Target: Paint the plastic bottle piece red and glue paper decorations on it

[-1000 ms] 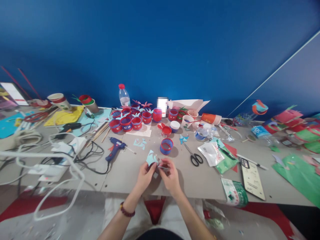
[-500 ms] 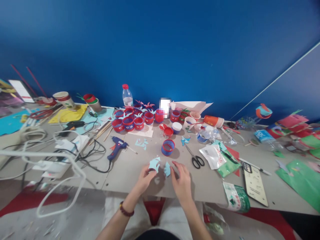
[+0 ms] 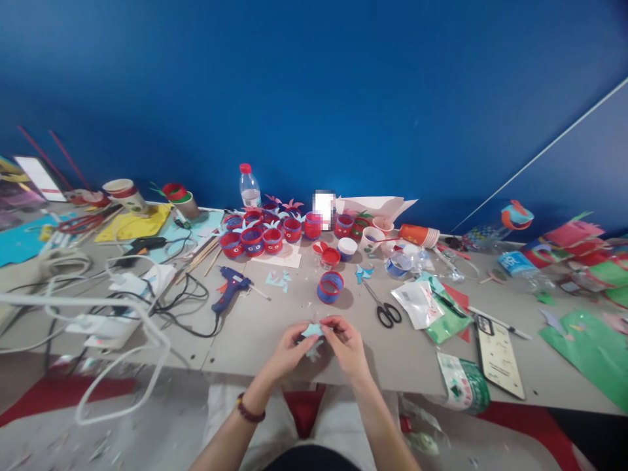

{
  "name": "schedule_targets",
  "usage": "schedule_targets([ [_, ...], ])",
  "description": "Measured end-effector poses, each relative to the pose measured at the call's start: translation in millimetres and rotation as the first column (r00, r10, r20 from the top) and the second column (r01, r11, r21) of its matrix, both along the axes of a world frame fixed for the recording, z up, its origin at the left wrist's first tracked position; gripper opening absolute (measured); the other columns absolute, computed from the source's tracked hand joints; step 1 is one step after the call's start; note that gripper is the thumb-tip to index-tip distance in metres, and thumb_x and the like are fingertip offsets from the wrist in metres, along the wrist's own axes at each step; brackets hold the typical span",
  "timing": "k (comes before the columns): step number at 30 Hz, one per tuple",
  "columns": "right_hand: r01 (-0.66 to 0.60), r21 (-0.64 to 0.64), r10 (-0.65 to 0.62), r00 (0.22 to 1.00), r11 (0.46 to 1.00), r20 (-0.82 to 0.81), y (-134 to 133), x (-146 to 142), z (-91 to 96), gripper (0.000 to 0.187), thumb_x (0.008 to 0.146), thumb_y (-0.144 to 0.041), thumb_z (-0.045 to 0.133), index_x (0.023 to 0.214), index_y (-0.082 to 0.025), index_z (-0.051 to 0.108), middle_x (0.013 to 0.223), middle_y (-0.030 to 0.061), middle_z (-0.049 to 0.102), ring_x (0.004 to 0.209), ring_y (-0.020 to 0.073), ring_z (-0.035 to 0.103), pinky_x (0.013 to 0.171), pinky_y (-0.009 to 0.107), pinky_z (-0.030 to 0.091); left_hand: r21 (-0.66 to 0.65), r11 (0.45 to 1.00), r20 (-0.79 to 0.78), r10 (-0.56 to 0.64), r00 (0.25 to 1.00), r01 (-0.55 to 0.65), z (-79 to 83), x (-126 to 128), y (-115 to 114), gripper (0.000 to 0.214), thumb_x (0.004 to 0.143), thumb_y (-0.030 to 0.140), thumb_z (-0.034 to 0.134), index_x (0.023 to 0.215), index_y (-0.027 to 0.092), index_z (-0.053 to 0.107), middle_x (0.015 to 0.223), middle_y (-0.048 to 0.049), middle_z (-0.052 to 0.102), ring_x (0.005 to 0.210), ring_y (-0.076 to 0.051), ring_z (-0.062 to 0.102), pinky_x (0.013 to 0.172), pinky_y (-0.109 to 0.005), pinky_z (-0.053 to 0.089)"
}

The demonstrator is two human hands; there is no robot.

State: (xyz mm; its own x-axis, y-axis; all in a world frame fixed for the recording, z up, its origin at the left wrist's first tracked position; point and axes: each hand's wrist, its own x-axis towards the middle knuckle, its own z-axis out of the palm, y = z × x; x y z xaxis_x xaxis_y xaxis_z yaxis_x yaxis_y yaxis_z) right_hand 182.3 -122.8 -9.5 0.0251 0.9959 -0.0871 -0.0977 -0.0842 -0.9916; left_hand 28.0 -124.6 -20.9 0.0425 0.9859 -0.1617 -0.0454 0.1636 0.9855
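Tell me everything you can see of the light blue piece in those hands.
The light blue piece looks like thin paper cut with angular edges. Its outline is partly hidden by the left hand and right hand, which pinch it over the grey table, nearer the person than the blue-and-red ring.

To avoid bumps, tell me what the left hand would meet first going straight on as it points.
Probably the right hand, just across the light blue paper, though depth is unclear.
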Motion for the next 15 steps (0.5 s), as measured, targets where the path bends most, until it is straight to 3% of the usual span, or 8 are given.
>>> schedule_targets([
  [4, 0.081, 0.028, -0.083, 0.993, 0.996, 0.082, -1.2, 2.3, 4.2, 0.021, 0.076, -0.037, 0.067, 0.082, -0.018, 0.071, 0.081, 0.0067, 0.073, 0.075, 0.019, 0.067, 0.071, 0.029, 0.054, 0.015, 0.998, -0.017, -0.057, 0.998, 0.058, -4.9, 3.6, 2.4, 0.031, 0.066, 0.047, 0.076, 0.066, 0.017, 0.068, 0.072, -0.0042, 0.066, 0.074, -0.018, 0.059, 0.071, -0.028, 0.049],
  [8, 0.137, 0.158, -0.178, 0.942, 0.978, 0.284, 3.1, 18.0, 7.5, 0.022, 0.085, -0.036, 0.058, 0.089, -0.018, 0.071, 0.088, 0.0084, 0.074, 0.081, 0.0208, 0.069, 0.075, 0.032, 0.055, 0.007, 1.0, -0.026, -0.027, 0.999, 0.027, -6.2, 3.7, 1.4, 0.036, 0.062, 0.051, 0.078, 0.068, 0.016, 0.068, 0.078, -0.0055, 0.066, 0.069, -0.016, 0.056, 0.063, -0.027, 0.047],
  [12, 0.092, 0.339, -0.273, 0.798, 0.936, 0.537, 11.5, 39.4, 3.0, 0.026, 0.091, -0.032, 0.051, 0.101, -0.02, 0.07, 0.096, 0.0107, 0.073, 0.089, 0.0242, 0.067, 0.082, 0.038, 0.053, 0.022, 0.995, -0.016, -0.092, 0.996, 0.093, 3.8, 5.6, 2.5, 0.033, 0.066, 0.048, 0.076, 0.066, 0.015, 0.068, 0.067, -0.0032, 0.062, 0.061, -0.013, 0.052, 0.059, -0.025, 0.044],
  [15, 0.011, 0.431, -0.327, 0.668, 0.902, 0.669, 16.1, 51.3, -1.2, 0.023, 0.092, -0.029, 0.05, 0.093, -0.02, 0.071, 0.093, 0.0109, 0.072, 0.09, 0.0262, 0.063, 0.085, 0.042, 0.05, 0.002, 0.997, -0.01, -0.082, 0.997, 0.082, 12.6, 7.2, 3.5, 0.031, 0.064, 0.045, 0.078, 0.07, 0.016, 0.068, 0.064, -0.0021, 0.063, 0.061, -0.014, 0.052, 0.06, -0.025, 0.044],
])
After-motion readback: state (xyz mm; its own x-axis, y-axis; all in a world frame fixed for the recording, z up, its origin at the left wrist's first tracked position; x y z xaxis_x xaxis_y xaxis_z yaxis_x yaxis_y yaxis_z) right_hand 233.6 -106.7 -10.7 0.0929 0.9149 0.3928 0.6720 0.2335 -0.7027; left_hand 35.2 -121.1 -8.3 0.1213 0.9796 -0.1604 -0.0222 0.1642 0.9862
